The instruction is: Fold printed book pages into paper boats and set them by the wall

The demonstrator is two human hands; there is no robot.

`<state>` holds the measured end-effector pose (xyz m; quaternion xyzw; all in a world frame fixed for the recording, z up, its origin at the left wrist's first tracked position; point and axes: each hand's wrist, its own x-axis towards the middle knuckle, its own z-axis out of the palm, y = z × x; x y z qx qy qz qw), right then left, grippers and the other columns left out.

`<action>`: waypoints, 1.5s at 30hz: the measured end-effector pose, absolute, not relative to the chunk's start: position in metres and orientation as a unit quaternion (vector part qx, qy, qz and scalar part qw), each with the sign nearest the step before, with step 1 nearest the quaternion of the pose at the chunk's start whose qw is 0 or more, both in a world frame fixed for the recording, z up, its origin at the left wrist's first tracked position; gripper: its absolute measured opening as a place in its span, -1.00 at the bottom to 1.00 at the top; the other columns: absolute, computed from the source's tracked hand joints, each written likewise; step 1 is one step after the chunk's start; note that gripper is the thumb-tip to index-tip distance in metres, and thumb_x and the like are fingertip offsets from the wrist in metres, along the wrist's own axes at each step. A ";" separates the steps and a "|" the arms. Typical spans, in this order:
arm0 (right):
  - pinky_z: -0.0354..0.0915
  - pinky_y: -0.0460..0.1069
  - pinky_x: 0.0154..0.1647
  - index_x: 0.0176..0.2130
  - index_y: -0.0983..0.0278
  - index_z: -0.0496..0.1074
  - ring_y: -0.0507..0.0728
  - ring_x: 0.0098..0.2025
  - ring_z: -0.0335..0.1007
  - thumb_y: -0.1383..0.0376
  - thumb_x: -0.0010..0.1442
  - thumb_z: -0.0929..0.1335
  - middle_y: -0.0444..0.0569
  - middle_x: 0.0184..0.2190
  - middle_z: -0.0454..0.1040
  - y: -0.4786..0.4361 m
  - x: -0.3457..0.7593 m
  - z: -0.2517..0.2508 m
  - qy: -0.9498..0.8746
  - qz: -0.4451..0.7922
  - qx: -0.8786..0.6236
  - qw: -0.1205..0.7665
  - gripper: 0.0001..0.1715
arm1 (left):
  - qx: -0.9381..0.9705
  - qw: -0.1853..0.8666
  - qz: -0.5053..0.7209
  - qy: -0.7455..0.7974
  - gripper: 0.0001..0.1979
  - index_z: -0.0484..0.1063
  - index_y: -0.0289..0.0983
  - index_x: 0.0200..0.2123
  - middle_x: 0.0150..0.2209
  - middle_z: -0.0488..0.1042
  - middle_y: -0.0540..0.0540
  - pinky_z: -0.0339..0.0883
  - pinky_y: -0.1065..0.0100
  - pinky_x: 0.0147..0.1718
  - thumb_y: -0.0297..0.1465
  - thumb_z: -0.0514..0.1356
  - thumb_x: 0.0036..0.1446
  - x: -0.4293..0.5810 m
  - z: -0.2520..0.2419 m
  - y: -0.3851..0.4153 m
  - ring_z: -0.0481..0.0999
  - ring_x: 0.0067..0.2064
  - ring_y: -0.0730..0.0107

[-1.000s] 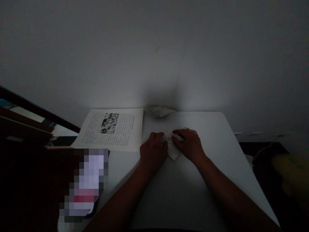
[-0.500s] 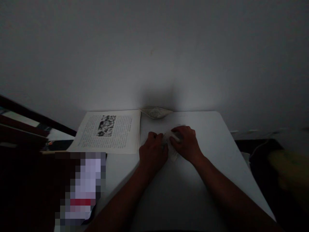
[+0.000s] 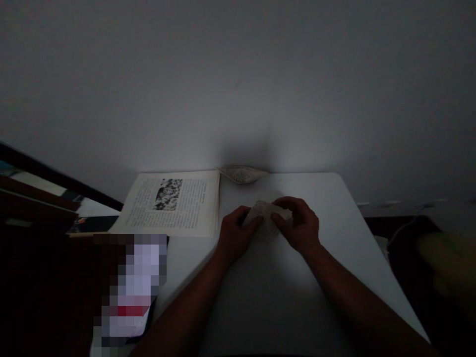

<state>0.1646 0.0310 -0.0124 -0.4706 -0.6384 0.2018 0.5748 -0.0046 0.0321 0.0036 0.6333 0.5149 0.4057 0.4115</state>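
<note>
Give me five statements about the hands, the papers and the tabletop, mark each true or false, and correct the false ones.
1. The left hand and the right hand both hold a piece of paper. True.
2. The printed pages lie to the right of both hands. False: they lie to the left.
3. A boat-shaped folded paper sits beyond the hands, near the wall. True.
4. The printed pages show text alone. False: a black-and-white picture shows too.
5. The tabletop is dark red. False: it is pale.
</note>
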 end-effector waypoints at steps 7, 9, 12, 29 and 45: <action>0.36 0.02 -0.24 -0.28 0.20 0.46 0.12 -0.26 0.45 0.33 0.01 0.43 -0.05 -0.30 0.51 0.033 0.169 -0.016 -0.609 0.278 -0.448 0.593 -0.82 | 0.555 0.488 0.447 0.505 -0.75 0.44 -0.32 -0.33 -0.42 0.50 -0.01 0.32 0.44 -0.42 -0.25 0.25 -0.01 -0.006 0.005 0.035 0.47 -0.39 0.41; 0.35 -0.01 -0.31 -0.37 0.21 0.47 0.09 -0.34 0.44 0.33 0.00 0.44 -0.07 -0.38 0.51 0.033 0.170 -0.015 -0.620 0.282 -0.447 0.580 -0.89 | 0.545 0.497 0.449 0.504 -0.74 0.44 -0.32 -0.33 -0.41 0.50 -0.01 0.31 0.44 -0.43 -0.24 0.26 -0.01 -0.007 0.004 0.036 0.47 -0.39 0.42; 0.32 -0.06 -0.42 -0.46 0.22 0.46 0.05 -0.45 0.41 0.31 -0.02 0.45 -0.12 -0.50 0.49 0.034 0.171 -0.015 -0.624 0.273 -0.462 0.568 -0.92 | 0.548 0.507 0.442 0.497 -0.75 0.43 -0.32 -0.35 -0.42 0.49 -0.01 0.31 0.44 -0.42 -0.24 0.25 0.00 -0.009 0.002 0.038 0.46 -0.39 0.41; 0.20 -0.12 -0.62 -0.54 0.26 0.43 -0.01 -0.60 0.28 0.16 -0.01 0.43 -0.15 -0.63 0.42 0.030 0.169 -0.011 -0.568 0.308 -0.550 0.529 -0.76 | 0.551 0.563 0.409 0.461 -0.71 0.39 -0.33 -0.33 -0.39 0.49 -0.03 0.35 0.40 -0.39 -0.33 0.34 -0.14 -0.009 0.005 0.041 0.47 -0.38 0.40; 0.22 -0.11 -0.56 -0.53 0.27 0.39 -0.01 -0.56 0.28 0.16 0.04 0.40 -0.16 -0.61 0.40 0.032 0.167 -0.012 -0.564 0.356 -0.525 0.529 -0.74 | 0.491 0.611 0.415 0.463 -0.67 0.37 -0.33 -0.37 -0.41 0.52 -0.03 0.39 0.38 -0.40 -0.35 0.38 -0.22 -0.009 0.006 0.044 0.51 -0.41 0.40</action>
